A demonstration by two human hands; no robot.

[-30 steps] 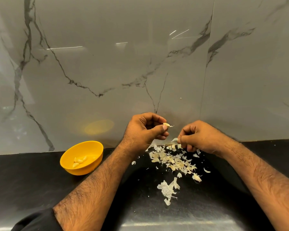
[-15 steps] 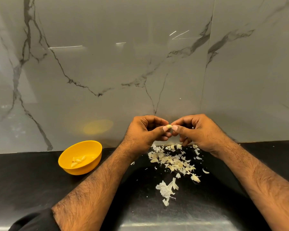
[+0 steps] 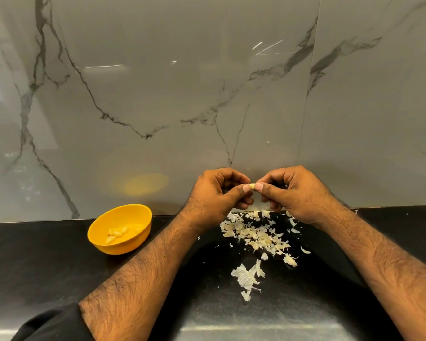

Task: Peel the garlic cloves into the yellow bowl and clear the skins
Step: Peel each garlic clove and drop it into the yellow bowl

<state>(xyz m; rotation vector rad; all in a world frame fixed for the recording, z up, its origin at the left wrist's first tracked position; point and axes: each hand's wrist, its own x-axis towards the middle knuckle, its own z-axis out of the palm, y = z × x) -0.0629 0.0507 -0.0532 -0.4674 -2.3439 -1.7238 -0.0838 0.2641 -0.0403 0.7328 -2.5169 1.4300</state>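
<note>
Currently pinching one garlic clove (image 3: 252, 186) between left hand (image 3: 217, 195) and right hand (image 3: 293, 193), above skins (image 3: 256, 236) on counter (image 3: 47, 262); yellow bowl (image 3: 133, 242) left, holding peeled cloves (image 3: 117, 233)

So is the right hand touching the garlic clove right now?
Touching. The head view shows the right hand and left hand both pinching the garlic clove.

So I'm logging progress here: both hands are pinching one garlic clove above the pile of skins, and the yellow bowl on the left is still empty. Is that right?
Not quite. The head view shows the yellow bowl already holds several peeled cloves. The rest stands: the left hand and right hand both pinch one garlic clove above the pile of skins.
</note>
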